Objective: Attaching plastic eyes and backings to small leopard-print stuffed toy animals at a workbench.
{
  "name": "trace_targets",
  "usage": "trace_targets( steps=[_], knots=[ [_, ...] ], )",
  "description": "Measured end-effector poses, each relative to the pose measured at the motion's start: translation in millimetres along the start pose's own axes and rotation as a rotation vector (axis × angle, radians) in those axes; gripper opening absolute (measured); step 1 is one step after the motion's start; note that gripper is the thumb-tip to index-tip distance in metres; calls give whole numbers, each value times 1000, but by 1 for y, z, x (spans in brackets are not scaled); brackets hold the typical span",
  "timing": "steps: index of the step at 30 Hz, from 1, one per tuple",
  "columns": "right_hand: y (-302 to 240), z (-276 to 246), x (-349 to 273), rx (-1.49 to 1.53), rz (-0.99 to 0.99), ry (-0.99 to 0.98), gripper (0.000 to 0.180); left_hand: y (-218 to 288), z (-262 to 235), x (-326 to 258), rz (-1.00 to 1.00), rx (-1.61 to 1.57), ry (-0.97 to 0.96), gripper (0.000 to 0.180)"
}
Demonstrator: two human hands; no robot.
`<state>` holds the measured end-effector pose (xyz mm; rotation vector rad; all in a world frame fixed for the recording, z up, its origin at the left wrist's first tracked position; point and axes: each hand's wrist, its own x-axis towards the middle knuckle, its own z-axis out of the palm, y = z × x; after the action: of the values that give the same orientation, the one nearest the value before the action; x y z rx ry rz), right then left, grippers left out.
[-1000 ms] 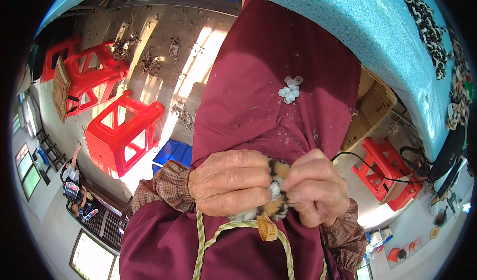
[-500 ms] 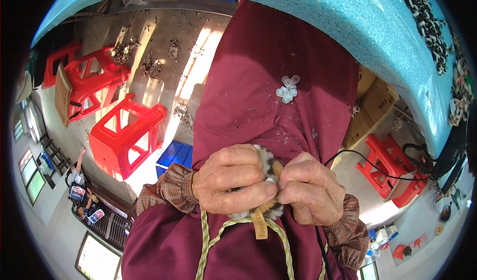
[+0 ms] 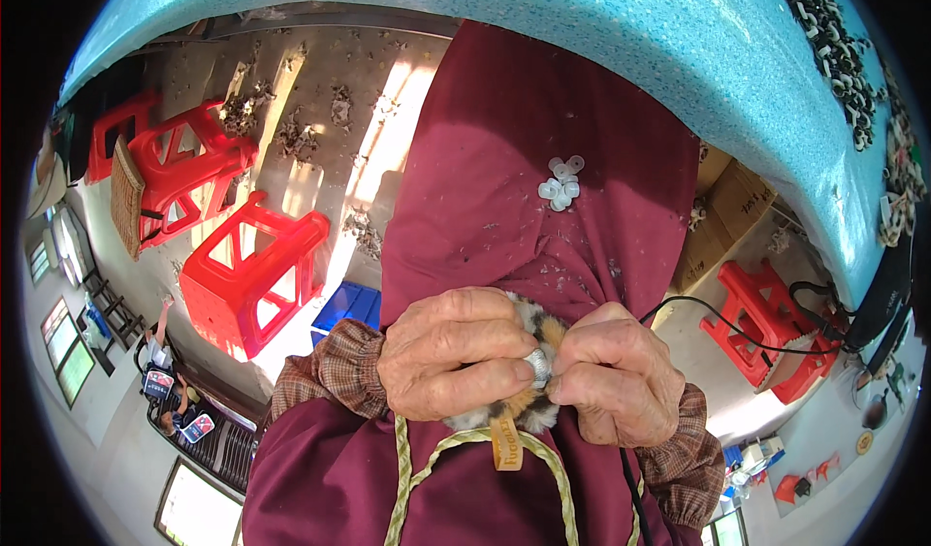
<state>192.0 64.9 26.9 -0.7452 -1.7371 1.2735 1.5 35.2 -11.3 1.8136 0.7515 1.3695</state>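
Note:
Above my lap, my left hand is wrapped round a small furry plush piece with white, black and orange patches. A yellow fabric tag hangs from its lower side. Close against the plush, my right hand is closed in a pinch at its right edge; whatever sits between those fingertips is hidden. A small silvery, shiny bit shows between the two hands, beside my left fingertips. Farther up on the maroon apron lies a little cluster of translucent white plastic discs.
A blue speckled tabletop curves across the far side, with a heap of small black-and-white parts at right. Red stools stand left, another red stool right, near a cardboard box. A black cord runs beside my right hand.
The silvery bit between my hands shows more now, and my right fingers have shifted slightly right. My left hand keeps its hold on the plush. The whole view has moved a little.

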Motion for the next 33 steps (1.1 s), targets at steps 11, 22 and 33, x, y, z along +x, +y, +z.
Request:
trace_targets(
  steps=[11, 22, 33],
  knots=[
    [0, 0, -1, -67, -38, 5, 25, -2, 15, -2, 202, 219, 172, 30],
    [1, 2, -4, -91, -34, -6, 26, -11, 7, -1, 138, -39, 1, 23],
    [-11, 0, -3, -82, 25, -85, 18, -10, 38, 0, 313, 328, 486, 17]
  ],
)
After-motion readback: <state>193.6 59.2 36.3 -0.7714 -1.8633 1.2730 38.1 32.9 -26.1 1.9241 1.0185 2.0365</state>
